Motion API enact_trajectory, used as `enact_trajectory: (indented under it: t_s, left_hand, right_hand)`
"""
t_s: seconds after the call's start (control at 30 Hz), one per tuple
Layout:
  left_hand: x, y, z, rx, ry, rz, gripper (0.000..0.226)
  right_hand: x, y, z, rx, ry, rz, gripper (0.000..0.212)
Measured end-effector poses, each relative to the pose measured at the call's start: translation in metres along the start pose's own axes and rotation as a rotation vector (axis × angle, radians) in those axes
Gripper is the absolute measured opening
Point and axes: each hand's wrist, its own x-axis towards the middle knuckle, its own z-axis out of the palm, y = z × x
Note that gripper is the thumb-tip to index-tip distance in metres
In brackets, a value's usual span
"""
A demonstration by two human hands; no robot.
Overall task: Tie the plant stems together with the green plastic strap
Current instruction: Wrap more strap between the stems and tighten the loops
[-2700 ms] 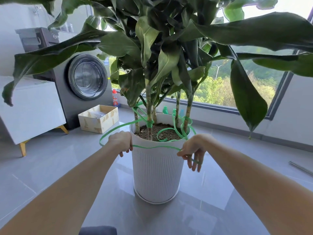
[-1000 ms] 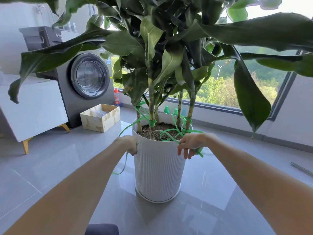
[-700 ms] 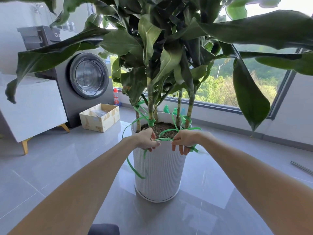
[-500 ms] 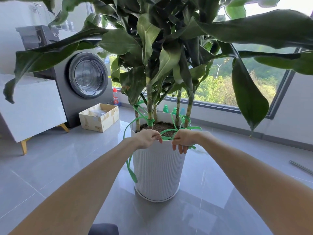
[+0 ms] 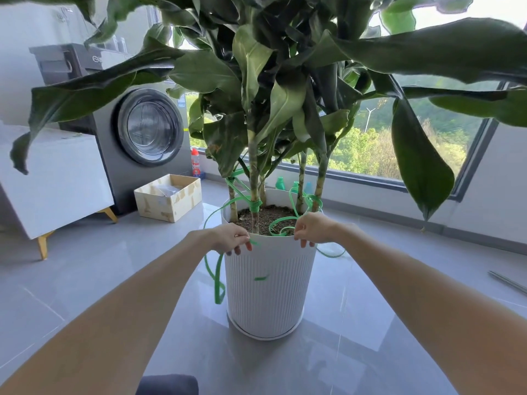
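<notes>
Strong daylight pours in through the window behind the leaves; the sky at top right is blown out white. The leaves are backlit, mostly dark, thinner ones glowing paler green. The glossy floor carries pale glare and a faint reflection of the pot. Shadows are soft. Wide-angle distortion bends the window frame and tilts the washer; the arms stretch large toward the bottom corners. Leaves along the top edge look soft. The strap is crisp, save one smeared green bit before the pot.

Left hand, right hand, forearms bare; dark garment below.
</notes>
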Motion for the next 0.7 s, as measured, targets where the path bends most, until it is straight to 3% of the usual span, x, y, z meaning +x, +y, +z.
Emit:
enact_trajectory:
  t_s: [0.1, 0.2, 0.27, 0.37, 0.43, 0.57, 0.7]
  left_hand:
    - [-0.003, -0.006, 0.001, 0.095, -0.138, -0.065, 0.022]
    - [-0.007, -0.01, -0.003, 0.114, -0.142, -0.105, 0.028]
    - [-0.005, -0.013, -0.006, 0.058, -0.008, -0.087, 0.027]
    - [-0.002, -0.008, -0.011, -0.163, 0.406, -0.016, 0.023]
    - [0.001, 0.0, -0.013, -0.348, 0.59, 0.004, 0.023]
    - [0.011, 0.012, -0.008, -0.535, 0.629, -0.012, 0.026]
    - [0.02, 0.016, -0.004, -0.622, 0.665, -0.041, 0.028]
  right_hand:
    - [0.006, -0.009, 0.002, 0.014, 0.062, -0.001, 0.016]
    - [0.007, -0.012, 0.002, 0.019, 0.141, 0.019, 0.018]
    - [0.007, -0.013, 0.001, 0.022, 0.201, 0.032, 0.021]
    - [0.009, -0.015, 0.001, 0.045, 0.301, 0.044, 0.024]
    - [0.011, -0.015, 0.002, 0.077, 0.361, 0.044, 0.023]
    - [0.018, -0.011, 0.003, 0.072, 0.339, 0.045, 0.016]
    - [0.017, -0.004, 0.006, 0.116, 0.142, -0.005, 0.025]
